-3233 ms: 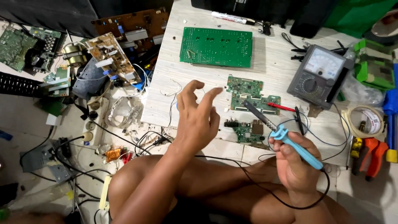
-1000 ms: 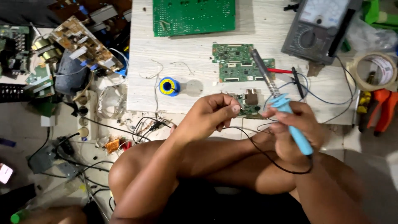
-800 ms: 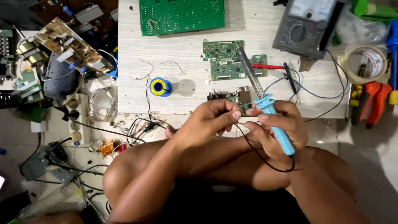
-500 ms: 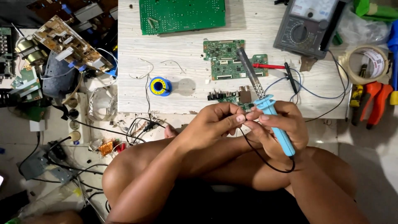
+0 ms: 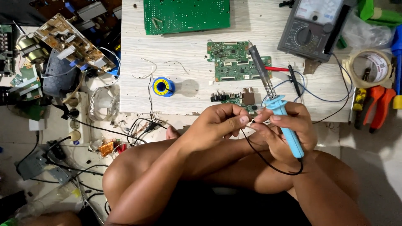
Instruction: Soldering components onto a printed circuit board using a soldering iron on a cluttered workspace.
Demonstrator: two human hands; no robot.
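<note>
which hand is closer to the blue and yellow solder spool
Left. The left hand is just right of and below the solder spool, off the board's edge. The right hand, gripping the blue soldering iron, sits farther right.

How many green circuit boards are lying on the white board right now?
3: a large one at the top edge, a mid-size one at centre under the soldering iron, and a small one near the front edge, partly hidden by the hands. More may be hidden.

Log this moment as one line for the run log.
right hand: grips blue soldering iron | left hand: fingertips pinched beside right | small circuit board: on white board | solder spool: untouched
</note>
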